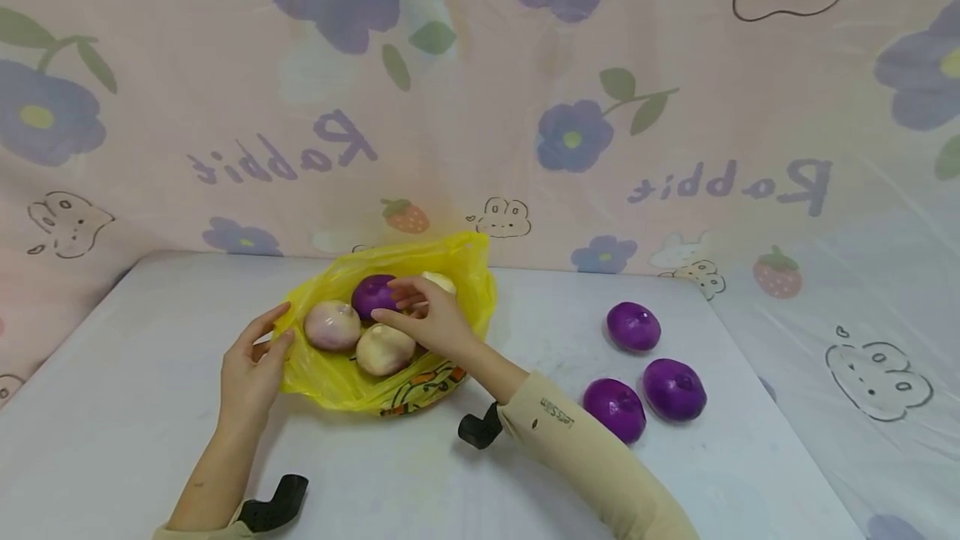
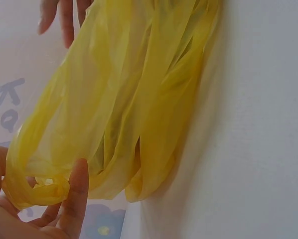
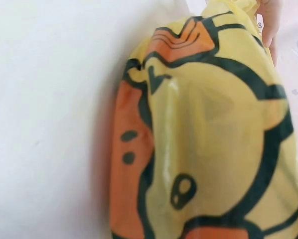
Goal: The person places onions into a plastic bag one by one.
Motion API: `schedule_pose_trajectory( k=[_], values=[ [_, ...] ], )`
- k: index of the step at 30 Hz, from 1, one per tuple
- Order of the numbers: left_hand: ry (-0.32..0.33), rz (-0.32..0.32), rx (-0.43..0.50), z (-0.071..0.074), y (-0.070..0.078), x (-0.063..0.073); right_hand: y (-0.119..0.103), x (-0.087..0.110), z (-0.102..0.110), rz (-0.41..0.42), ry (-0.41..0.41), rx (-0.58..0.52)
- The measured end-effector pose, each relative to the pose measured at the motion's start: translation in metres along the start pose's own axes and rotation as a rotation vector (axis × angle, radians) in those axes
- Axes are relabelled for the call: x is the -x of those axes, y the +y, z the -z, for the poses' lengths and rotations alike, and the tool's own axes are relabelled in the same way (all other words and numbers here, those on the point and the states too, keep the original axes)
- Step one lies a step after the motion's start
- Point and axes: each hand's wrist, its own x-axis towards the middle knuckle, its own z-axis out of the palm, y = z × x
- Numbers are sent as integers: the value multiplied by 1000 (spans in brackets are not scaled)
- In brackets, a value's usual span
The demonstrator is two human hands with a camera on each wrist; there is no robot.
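A yellow plastic bag (image 1: 330,394) lies with its mouth spread, and a printed cartoon (image 3: 214,139) shows on its side. My left hand (image 1: 251,369) holds the bag's left rim, which runs between thumb and fingers in the left wrist view. Inside are a purple onion (image 1: 371,297), a pinkish-white onion (image 1: 332,326), a pale onion (image 1: 385,350) and another pale one (image 1: 438,281) partly hidden behind my right hand. My right hand (image 1: 438,323) is over the bag's mouth, fingers loosely bent, fingertips at the purple onion's right side; whether they touch it is unclear.
To the right on the white table (image 1: 525,473) lie three purple onions: one at the back (image 1: 633,327), one at the right (image 1: 674,390) and one nearer (image 1: 615,410), close to my right sleeve (image 1: 592,457). A patterned cloth (image 1: 480,140) hangs behind the table.
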Motion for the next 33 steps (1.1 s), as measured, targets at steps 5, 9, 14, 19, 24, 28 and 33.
schedule_pose_trajectory(
  k=[5,9,14,19,24,28,33],
  values=[
    [1,0,-17,-1,0,-1,3,5,8,39,4,-21],
    [1,-2,-22,-1,0,-1,4,9,16,35,15,-36],
    [-4,4,-21,-2,1,0,5,14,24,38,43,-40],
    [2,16,-31,-2,0,-1,8,18,31,23,51,-41],
    [0,27,-33,-2,-1,-1,9,24,40,34,74,6],
    [1,34,-28,-2,-1,-1,9,30,50,43,97,43],
    [7,34,-31,-3,-1,-1,11,39,60,42,139,68]
  ],
)
